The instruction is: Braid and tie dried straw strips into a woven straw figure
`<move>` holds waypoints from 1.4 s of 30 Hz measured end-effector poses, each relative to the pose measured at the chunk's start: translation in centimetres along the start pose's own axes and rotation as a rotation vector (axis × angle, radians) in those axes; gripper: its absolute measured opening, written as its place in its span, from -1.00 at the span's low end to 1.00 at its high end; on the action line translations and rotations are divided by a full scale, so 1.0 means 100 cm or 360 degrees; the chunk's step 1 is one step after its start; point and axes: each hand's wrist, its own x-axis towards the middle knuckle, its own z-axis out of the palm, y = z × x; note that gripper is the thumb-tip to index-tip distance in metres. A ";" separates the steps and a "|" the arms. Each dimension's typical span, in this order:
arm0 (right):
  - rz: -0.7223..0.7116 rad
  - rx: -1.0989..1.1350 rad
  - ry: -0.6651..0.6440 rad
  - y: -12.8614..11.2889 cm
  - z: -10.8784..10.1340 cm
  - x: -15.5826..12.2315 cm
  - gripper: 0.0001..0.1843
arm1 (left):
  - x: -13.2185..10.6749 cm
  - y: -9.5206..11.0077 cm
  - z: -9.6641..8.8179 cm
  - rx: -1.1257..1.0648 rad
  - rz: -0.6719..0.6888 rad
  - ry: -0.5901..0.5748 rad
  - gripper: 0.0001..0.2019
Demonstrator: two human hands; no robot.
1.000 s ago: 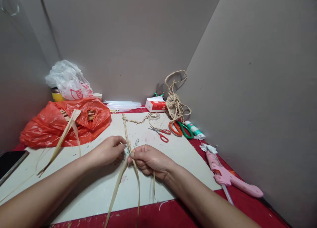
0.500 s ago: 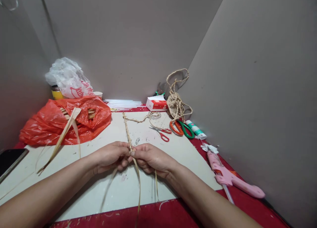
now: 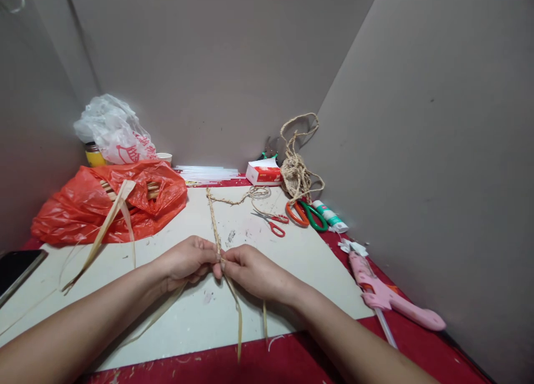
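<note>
A thin braided straw cord [image 3: 214, 222] runs from the far part of the white board down to my fingers. Near its working end, my left hand [image 3: 189, 261] pinches it between thumb and fingers. Close against it, my right hand [image 3: 252, 270] is closed on the same end, its thumb and index finger touching the braid. Loose flat straw strands [image 3: 239, 323] hang toward me below the hands, one off to the left and others under the right hand. The exact crossing of strands between the fingertips is hidden.
Red-handled scissors [image 3: 273, 224] lie beyond my right hand, near green-and-orange-handled shears [image 3: 315, 218] and a coiled straw rope [image 3: 297, 175]. A red plastic bag [image 3: 75, 211] with straw strips sits left. A pink glue gun [image 3: 387, 298] lies right, a phone [image 3: 19, 272] at far left.
Both hands stay at the braid's end while the fingers shift. The left loose strand has swung further left, and the middle strand now hangs slightly further right.
</note>
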 end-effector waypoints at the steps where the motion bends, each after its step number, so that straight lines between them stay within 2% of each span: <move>1: 0.0007 -0.0095 0.0025 0.001 -0.001 -0.001 -0.73 | 0.000 0.000 0.001 0.0010 0.0014 0.0025 -0.82; 6: 0.0010 -0.0338 0.0125 0.002 -0.009 -0.005 -0.73 | 0.000 -0.001 0.004 0.0090 0.0092 0.0091 -0.82; 10: 0.0043 -0.0075 -0.0026 -0.008 -0.015 -0.006 -0.74 | 0.001 -0.003 0.008 0.0121 0.0201 0.0119 -0.82; 13: 0.0093 0.0096 -0.0139 -0.014 -0.011 -0.007 -0.71 | 0.002 -0.006 0.012 0.0059 0.0281 0.0146 -0.84; 15: 0.0128 -0.0023 -0.0091 -0.015 -0.003 -0.008 -0.71 | 0.003 -0.009 0.013 0.0038 0.0274 0.0196 -0.86; 20: 0.0039 -0.0716 0.0121 -0.022 0.016 -0.022 -0.72 | 0.004 -0.012 0.014 0.0025 0.0230 0.0308 -0.83; 21: 0.0015 -0.0813 0.0098 -0.025 0.016 -0.026 -0.72 | 0.003 -0.012 0.014 0.0008 0.0212 0.0300 -0.80; 23: -0.0064 -0.0828 -0.0087 -0.032 0.011 -0.034 -0.74 | 0.002 -0.009 0.013 -0.0037 0.0169 0.0248 -0.75; 25: -0.0116 -0.0593 -0.0333 -0.034 0.001 -0.037 -0.71 | 0.001 -0.005 0.010 -0.0076 0.0122 0.0177 -0.70; 26: -0.0091 -0.0413 -0.0383 -0.033 -0.006 -0.036 -0.67 | 0.000 -0.003 0.009 -0.0089 0.0105 0.0143 -0.69; 27: -0.0043 -0.0229 -0.0337 -0.030 -0.011 -0.033 -0.63 | -0.001 -0.001 0.007 -0.0094 0.0089 0.0107 -0.68; 29: 0.0051 0.0066 -0.0006 -0.021 -0.020 -0.024 -0.58 | -0.003 0.003 0.004 -0.0095 0.0075 0.0038 -0.68; 31: 0.0067 0.0217 0.0341 -0.012 -0.021 -0.012 -0.61 | -0.005 0.006 0.002 -0.0097 0.0090 -0.0018 -0.68; 33: 0.0076 0.0342 0.0433 -0.006 -0.017 -0.003 -0.68 | -0.005 0.007 0.001 -0.0100 0.0124 -0.0039 -0.66; 39: 0.0188 0.1107 0.0179 -0.007 0.002 0.001 -0.74 | -0.007 0.007 0.004 -0.0106 0.0190 -0.0008 -0.52; 42: 0.0263 0.1165 0.0007 -0.004 0.004 0.001 -0.72 | -0.007 0.008 0.004 -0.0113 0.0192 0.0010 -0.46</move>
